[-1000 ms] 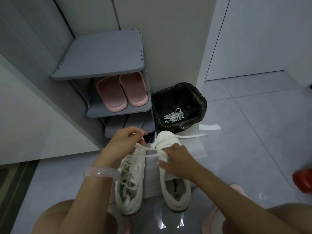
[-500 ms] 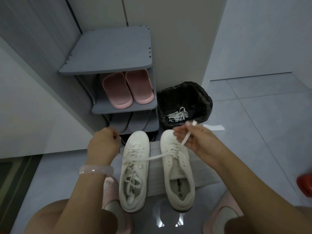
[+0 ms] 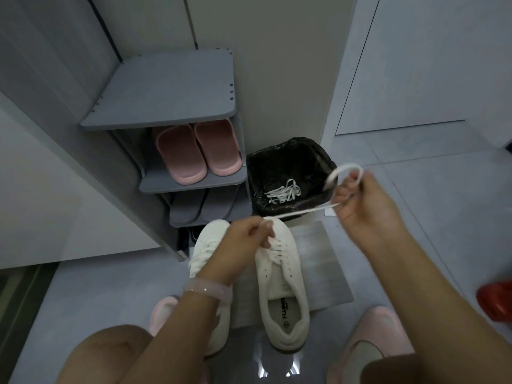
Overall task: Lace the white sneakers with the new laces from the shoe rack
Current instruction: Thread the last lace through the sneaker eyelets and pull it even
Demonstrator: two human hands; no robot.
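Observation:
Two white sneakers stand side by side on a grey mat, toes toward the rack. The left sneaker is laced and partly hidden by my left arm. The right sneaker has lace through only its front eyelets. My left hand pinches the white lace just above the right sneaker's toe. My right hand is raised to the right and grips the other stretch of the same lace, which loops over its fingers. The lace runs taut between both hands.
A grey shoe rack stands ahead with pink slippers on its middle shelf and grey ones below. A black-lined bin with old white laces sits right of it. A red object lies at the right edge. My knees and pink slippers fill the bottom.
My left hand moved right from beside the left sneaker to the right sneaker's toe and took the lace. My right hand rose up and to the right, drawing the lace out.

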